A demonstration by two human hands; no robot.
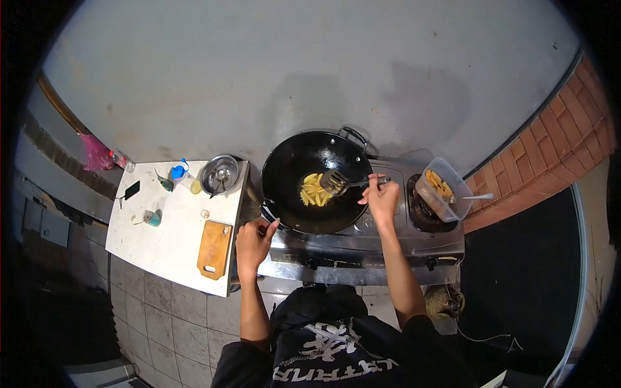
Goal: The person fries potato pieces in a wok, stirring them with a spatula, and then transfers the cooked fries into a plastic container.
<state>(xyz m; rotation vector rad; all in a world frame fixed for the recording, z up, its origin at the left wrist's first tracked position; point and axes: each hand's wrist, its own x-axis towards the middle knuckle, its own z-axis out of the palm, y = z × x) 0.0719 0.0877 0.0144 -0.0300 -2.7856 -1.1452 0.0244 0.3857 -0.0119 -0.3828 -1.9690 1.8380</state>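
Note:
A large black wok (pixel 284 161) sits on the stove, with yellow potato-like strips (pixel 315 191) heaped in its middle. My left hand (pixel 252 244) is closed at the wok's near-left loop handle, its thumb along the rim side; the fingers are partly hidden. My right hand (pixel 383 197) is closed around the handle of a black slotted spatula (pixel 334 182). The spatula's head rests at the right edge of the strips, inside the wok.
Right of the wok, a clear plastic tub (pixel 446 187) with fried pieces and a spoon stands over the other burner. On the white table (pixel 162 252) at left are a cutting board (pixel 215 249), a steel bowl (pixel 220 174), a phone (pixel 132 189) and a small jar (pixel 152 218).

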